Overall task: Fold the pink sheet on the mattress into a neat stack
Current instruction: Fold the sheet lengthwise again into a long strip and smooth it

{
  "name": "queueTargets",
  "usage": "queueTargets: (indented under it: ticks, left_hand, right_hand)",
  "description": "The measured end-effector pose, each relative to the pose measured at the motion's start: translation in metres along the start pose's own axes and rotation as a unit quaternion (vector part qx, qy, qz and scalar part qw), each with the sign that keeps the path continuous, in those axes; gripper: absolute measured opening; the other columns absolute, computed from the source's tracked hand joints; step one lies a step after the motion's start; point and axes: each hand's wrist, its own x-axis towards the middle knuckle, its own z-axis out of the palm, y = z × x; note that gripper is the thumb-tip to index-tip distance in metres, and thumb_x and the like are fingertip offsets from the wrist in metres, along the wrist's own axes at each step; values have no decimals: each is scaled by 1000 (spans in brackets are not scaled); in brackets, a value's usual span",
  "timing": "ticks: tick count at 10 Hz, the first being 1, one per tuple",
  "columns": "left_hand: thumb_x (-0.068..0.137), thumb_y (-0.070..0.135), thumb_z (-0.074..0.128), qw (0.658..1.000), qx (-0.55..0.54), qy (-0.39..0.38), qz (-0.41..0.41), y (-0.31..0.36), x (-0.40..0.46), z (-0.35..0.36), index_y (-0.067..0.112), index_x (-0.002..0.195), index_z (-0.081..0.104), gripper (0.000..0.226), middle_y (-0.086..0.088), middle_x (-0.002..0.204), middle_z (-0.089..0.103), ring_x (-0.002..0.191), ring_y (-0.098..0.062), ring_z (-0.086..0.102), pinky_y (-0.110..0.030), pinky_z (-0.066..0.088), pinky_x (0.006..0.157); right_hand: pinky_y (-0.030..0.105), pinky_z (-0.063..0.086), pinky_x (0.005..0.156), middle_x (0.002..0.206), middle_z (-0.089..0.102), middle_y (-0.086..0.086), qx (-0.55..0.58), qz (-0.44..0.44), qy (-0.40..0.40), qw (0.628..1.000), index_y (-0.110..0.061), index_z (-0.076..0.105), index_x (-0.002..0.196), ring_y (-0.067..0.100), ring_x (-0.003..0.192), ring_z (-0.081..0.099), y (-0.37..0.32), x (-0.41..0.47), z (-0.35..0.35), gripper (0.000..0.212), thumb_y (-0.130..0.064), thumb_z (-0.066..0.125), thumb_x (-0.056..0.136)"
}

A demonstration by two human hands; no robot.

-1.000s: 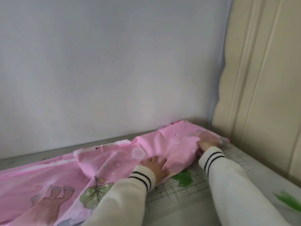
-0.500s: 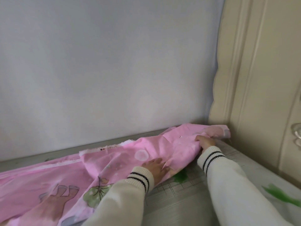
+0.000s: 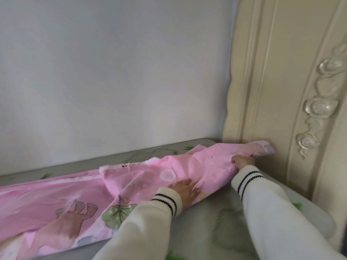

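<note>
One pink sheet (image 3: 62,199) lies on the mattress (image 3: 221,218) in a long band along the wall. Its end has shifted toward the headboard (image 3: 281,91) since a second ago, now touching it; folding is at an early stage. Two hands: right hand (image 3: 243,161), fingers closed on the end; left hand (image 3: 185,191), fingers spread flat, pressing.

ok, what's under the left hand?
The left hand lies flat on the pink sheet, which rests on the mattress. Whether more folded layers sit beneath is hidden.
</note>
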Motion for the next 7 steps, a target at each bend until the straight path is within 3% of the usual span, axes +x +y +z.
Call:
queueTargets:
  ticks: [1, 2, 3, 4, 5, 6, 7]
  left_hand:
    - [99, 44, 16, 1000, 23, -1, -6, 5, 0, 17, 30, 150, 5, 53, 3, 159, 7, 147, -20, 9, -46, 11, 119]
    - [99, 46, 16, 999, 41, 7, -13, 7, -1, 29, 34, 149, 3, 53, 4, 159, 2, 147, -19, 3, -50, 7, 117]
    - [99, 45, 18, 999, 45, 13, -17, 9, -3, 30, 31, 149, 4, 55, 3, 160, 1, 148, -20, 2, -50, 6, 117]
    - [99, 44, 20, 999, 48, 12, -13, 11, -9, 29, 27, 150, 5, 56, 1, 160, 1, 147, -20, 4, -49, 8, 118]
    - [98, 46, 23, 998, 58, 6, -5, 10, -16, 25, 24, 150, 10, 58, 0, 159, 6, 147, -22, 9, -49, 11, 118]
    - [98, 41, 28, 999, 50, 8, 12, 10, -23, 16, 20, 148, 17, 56, -2, 158, 15, 145, -24, 18, -49, 16, 117]
    - [97, 32, 35, 998, 44, 39, 29, 8, -36, 5, 19, 148, 18, 55, -2, 157, 19, 144, -23, 21, -47, 18, 117]
  right_hand:
    - [33, 46, 77, 134, 50, 21, -55, -2, -7, 998, 7, 38, 134, 34, 117, 53, 12, 1, -10, 55, -9, 56, 85]
    - [39, 40, 100, 141, 41, 23, -74, 1, 6, 997, 7, 36, 137, 37, 128, 43, 25, -3, -17, 55, -4, 54, 87]
    - [43, 33, 110, 147, 31, 24, -73, -10, 29, 997, 5, 27, 142, 38, 134, 35, 32, -9, -23, 60, -6, 52, 88]
    - [41, 13, 117, 156, 13, 18, -69, -51, 110, 990, -5, 11, 149, 33, 143, 17, 25, -27, -23, 67, -13, 47, 93]
    - [38, 13, 116, 157, 8, 17, -122, -110, 169, 972, -6, 10, 148, 31, 145, 11, 13, -42, -24, 80, -5, 58, 84]
    - [40, 23, 114, 155, 12, 16, -224, -236, 106, 940, -5, 27, 142, 30, 144, 15, 4, -52, -13, 69, 5, 55, 80]
    - [38, 28, 110, 149, 24, 14, -228, -305, 24, 924, -4, 36, 136, 30, 138, 27, -7, -73, 11, 58, 11, 46, 82]
